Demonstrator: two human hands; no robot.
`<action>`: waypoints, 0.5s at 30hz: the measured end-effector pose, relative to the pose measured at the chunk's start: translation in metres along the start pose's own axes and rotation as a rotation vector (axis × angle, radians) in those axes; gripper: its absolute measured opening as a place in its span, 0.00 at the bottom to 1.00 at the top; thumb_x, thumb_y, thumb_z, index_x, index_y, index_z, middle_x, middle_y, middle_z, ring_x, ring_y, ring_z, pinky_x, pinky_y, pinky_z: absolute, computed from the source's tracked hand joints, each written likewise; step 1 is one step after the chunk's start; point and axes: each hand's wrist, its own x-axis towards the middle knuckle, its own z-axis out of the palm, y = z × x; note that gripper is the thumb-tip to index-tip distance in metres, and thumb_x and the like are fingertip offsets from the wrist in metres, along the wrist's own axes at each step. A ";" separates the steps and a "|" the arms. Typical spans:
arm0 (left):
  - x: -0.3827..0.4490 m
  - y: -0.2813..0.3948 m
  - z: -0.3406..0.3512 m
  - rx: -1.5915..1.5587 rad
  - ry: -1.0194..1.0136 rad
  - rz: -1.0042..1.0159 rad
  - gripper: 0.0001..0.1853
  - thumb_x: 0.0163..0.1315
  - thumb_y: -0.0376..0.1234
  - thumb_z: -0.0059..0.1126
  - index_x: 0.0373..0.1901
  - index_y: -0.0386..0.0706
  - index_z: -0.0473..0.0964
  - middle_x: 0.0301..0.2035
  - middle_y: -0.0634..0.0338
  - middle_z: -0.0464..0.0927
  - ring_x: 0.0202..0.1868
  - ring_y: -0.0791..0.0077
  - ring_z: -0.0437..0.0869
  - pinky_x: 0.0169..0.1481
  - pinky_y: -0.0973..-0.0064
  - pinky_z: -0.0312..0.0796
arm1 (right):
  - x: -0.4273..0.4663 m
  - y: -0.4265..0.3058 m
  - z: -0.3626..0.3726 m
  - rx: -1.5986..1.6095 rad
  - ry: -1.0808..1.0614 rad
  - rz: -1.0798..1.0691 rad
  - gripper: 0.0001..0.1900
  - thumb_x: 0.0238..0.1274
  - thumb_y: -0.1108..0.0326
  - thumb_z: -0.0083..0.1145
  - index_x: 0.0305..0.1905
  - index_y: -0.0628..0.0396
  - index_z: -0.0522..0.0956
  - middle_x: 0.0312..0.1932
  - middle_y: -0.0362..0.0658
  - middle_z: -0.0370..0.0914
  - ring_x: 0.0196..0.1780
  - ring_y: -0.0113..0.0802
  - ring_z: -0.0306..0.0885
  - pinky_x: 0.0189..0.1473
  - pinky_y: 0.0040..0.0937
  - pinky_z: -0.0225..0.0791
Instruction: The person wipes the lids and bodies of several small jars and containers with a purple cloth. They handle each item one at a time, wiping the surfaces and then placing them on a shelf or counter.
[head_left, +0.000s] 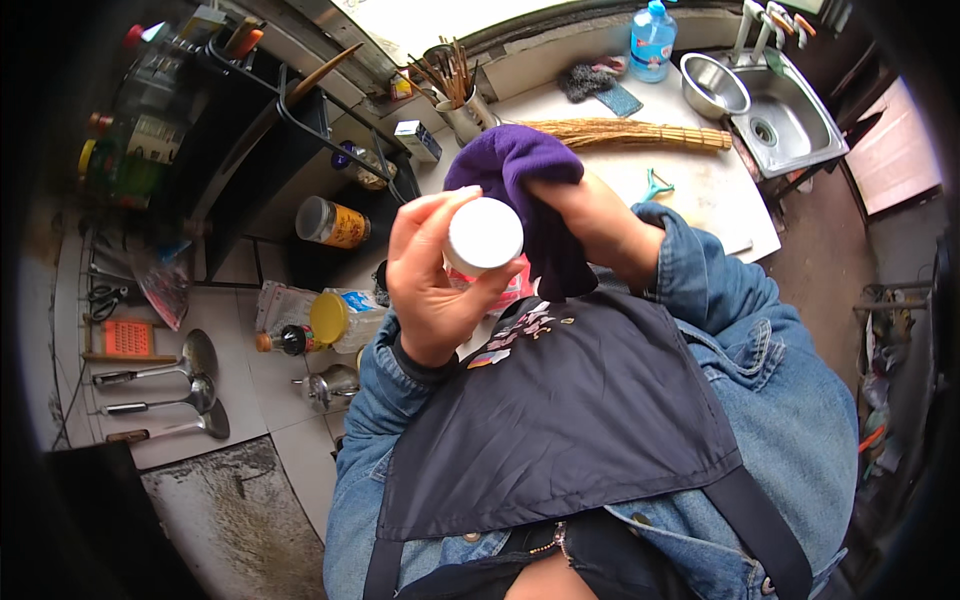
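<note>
My left hand (439, 277) grips a small round white container (486, 234) between thumb and fingers. Its smooth white top faces up towards me, and what lies below the rim is mostly hidden. A dark purple cloth (517, 161) is bunched in my right hand (592, 217), just beside the container. Part of the cloth hangs down in front of my black apron (555, 412). Whether cloth and container touch, I cannot tell. Behind my left hand, a red and white package (514, 289) shows only in part.
A straw whisk (637, 135), a teal peeler (656, 184) and a chopstick holder (469, 116) are on the counter. The steel sink (787, 112) lies at the far right. Left are a jar (330, 223), a sauce bottle (289, 340) and a hanging ladle (196, 356).
</note>
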 end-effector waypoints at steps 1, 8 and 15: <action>0.002 0.000 -0.001 -0.129 0.014 -0.008 0.33 0.48 0.32 0.80 0.57 0.31 0.77 0.52 0.52 0.73 0.54 0.65 0.80 0.57 0.71 0.74 | 0.000 0.004 -0.002 0.184 -0.034 0.067 0.22 0.75 0.55 0.54 0.61 0.61 0.74 0.49 0.45 0.81 0.44 0.33 0.83 0.47 0.31 0.80; 0.004 -0.002 0.000 -0.596 0.107 -0.177 0.37 0.56 0.38 0.76 0.63 0.31 0.69 0.57 0.51 0.71 0.60 0.62 0.77 0.68 0.65 0.67 | -0.014 0.023 -0.009 0.561 -0.403 0.315 0.32 0.73 0.47 0.53 0.69 0.59 0.66 0.56 0.55 0.79 0.53 0.46 0.83 0.52 0.45 0.81; 0.002 -0.016 0.004 -0.802 0.148 -0.390 0.42 0.62 0.51 0.68 0.67 0.34 0.61 0.61 0.46 0.73 0.64 0.56 0.76 0.70 0.59 0.66 | -0.015 0.026 -0.012 0.387 -0.262 0.374 0.28 0.74 0.48 0.52 0.65 0.62 0.70 0.51 0.55 0.81 0.48 0.42 0.85 0.47 0.42 0.83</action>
